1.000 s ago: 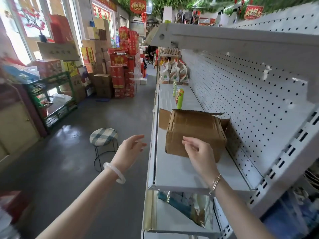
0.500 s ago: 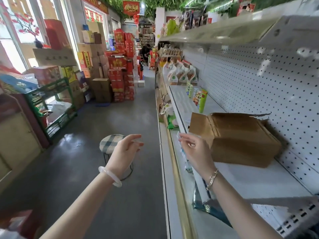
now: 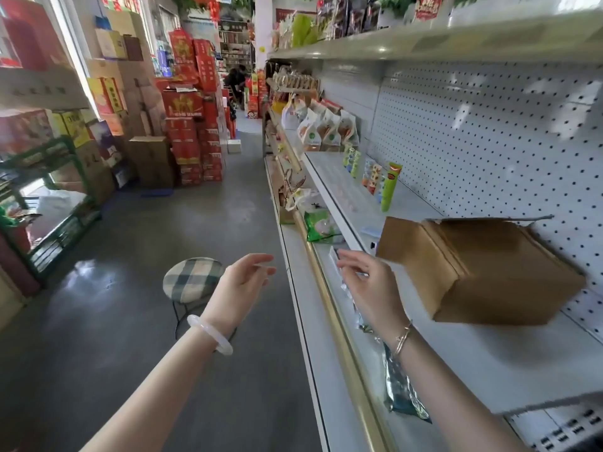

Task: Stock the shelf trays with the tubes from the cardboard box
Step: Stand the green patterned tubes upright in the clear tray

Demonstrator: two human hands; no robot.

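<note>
One cardboard box [image 3: 473, 272] on shelf [image 3: 489, 360]. Beyond the box: one green tube [image 3: 390, 185] upright, more tubes behind it, count unclear. Two hands, both empty, fingers loosely spread: right hand [image 3: 368, 285] just left of the box, left hand [image 3: 243, 282] farther left.

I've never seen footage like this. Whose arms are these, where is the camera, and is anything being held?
There is no machine here. A person wears one wide-angle camera on the head, so you look forward and down along their own two arms. The wide lens is why the shop aisle looks bent at the edges.

The left hand hangs over the aisle, beside a checked stool in the picture. Its fingers are relaxed and it holds nothing. The right hand reaches toward the white shelf and is also empty.

On that shelf sits a cardboard box with one flap open. Farther along, a green tube stands upright, and beyond it are bags of snacks.
</note>
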